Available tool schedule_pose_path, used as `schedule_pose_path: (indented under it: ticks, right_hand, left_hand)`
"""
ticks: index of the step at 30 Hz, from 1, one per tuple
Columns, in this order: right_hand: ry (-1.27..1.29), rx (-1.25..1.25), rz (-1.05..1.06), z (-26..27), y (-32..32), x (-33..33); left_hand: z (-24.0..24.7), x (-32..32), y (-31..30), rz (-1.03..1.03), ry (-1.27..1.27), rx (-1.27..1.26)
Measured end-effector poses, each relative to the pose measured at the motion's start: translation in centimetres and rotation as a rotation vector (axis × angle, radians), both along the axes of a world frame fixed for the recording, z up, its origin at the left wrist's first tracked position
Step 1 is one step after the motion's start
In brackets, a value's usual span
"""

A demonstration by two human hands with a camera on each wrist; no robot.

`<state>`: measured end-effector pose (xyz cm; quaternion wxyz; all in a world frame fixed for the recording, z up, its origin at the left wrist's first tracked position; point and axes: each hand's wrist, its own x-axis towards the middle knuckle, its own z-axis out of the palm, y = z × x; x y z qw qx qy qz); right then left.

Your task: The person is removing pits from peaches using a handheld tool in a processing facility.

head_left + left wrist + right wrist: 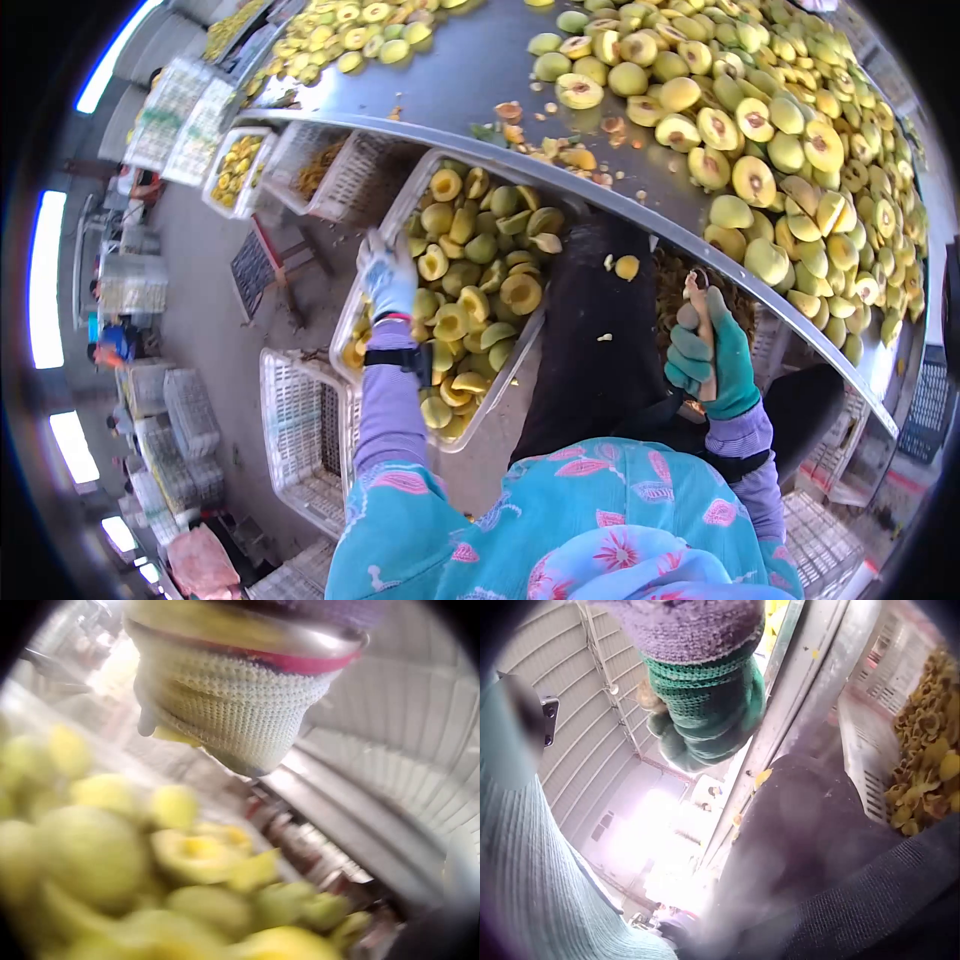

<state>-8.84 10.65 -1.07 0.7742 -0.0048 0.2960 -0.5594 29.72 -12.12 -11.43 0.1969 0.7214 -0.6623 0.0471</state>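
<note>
In the head view my left hand [388, 280], in a pale glove, is over the left rim of a white crate [488, 412] filled with halved yellow-green fruit [450, 321]. Its fingers look loosely extended; whether they touch the rim is unclear. The left wrist view shows the glove [232, 705] above blurred fruit [90, 855], fingertips mostly hidden. My right hand [722, 360], green-gloved, grips a narrow wooden tool [706, 335] upright beside the table edge. In the right wrist view that hand [705, 720] is curled, the tool largely hidden.
A metal table [440, 80] holds many halved fruits [783, 150], its edge running diagonally past both hands. An empty white crate [300, 425] stands at lower left, other crates [238, 172] beyond. Scraps fill a container [930, 750] beyond the right knee.
</note>
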Motion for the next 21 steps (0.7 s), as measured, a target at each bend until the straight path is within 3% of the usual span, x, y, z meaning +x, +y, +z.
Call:
schedule_pose_path:
  ticks: [2,4,6,8,10,12,14,15,16,18,19,20,21]
  right_hand:
    - [0.24,0.079,-0.076,1.2,-0.8,0.3]
    - [0.375,0.187,-0.146,1.3,-1.6,-0.3]
    - [0.283,0.175,-0.117,1.6,-1.7,-0.9]
    - [0.166,0.169,-0.112,1.7,-1.1,-1.2]
    - [0.138,0.133,-0.101,1.3,-1.0,-1.4]
    - [0.175,0.121,-0.044,1.5,-1.4,-1.3]
    - [0.339,0.12,-0.016,3.2,-2.0,-0.8]
    - [0.451,0.09,-0.009,4.2,-2.4,-0.8]
    - [0.562,0.061,-0.006,4.8,-2.6,-1.0]
    - [0.926,-0.095,-0.11,4.5,-3.5,-1.8]
    - [1.144,-0.17,-0.197,3.9,-4.2,-1.9]
    - [1.362,-0.245,-0.279,3.4,-4.9,-1.9]
    - [1.502,-0.307,-0.374,3.0,-5.7,-1.8]
  left_hand:
    - [-7.6,3.8,1.0,-0.021,-0.212,0.169]
    - [-6.3,3.3,-0.4,-0.013,-0.208,0.388]
    - [-5.4,4.8,-5.4,-0.098,-0.449,0.818]
    - [3.8,-2.5,-5.9,-0.025,-0.302,0.222]
    - [9.9,-10.0,-9.1,-0.199,0.071,-0.076]
    - [12.9,-18.3,-12.1,-0.34,0.435,0.08]
    - [13.5,-26.2,-12.9,-0.393,0.003,0.098]
    - [10.6,-28.3,-14.0,-0.52,0.021,0.123]
    - [7.7,-30.0,-14.8,-0.652,0.037,0.147]
    - [11.2,-31.7,-12.2,-0.795,0.103,0.356]
    - [12.3,-31.7,-10.3,-0.808,0.132,0.298]
    - [13.1,-31.3,-9.0,-0.862,0.243,0.318]
    - [13.8,-30.7,-7.2,-0.851,0.531,0.424]
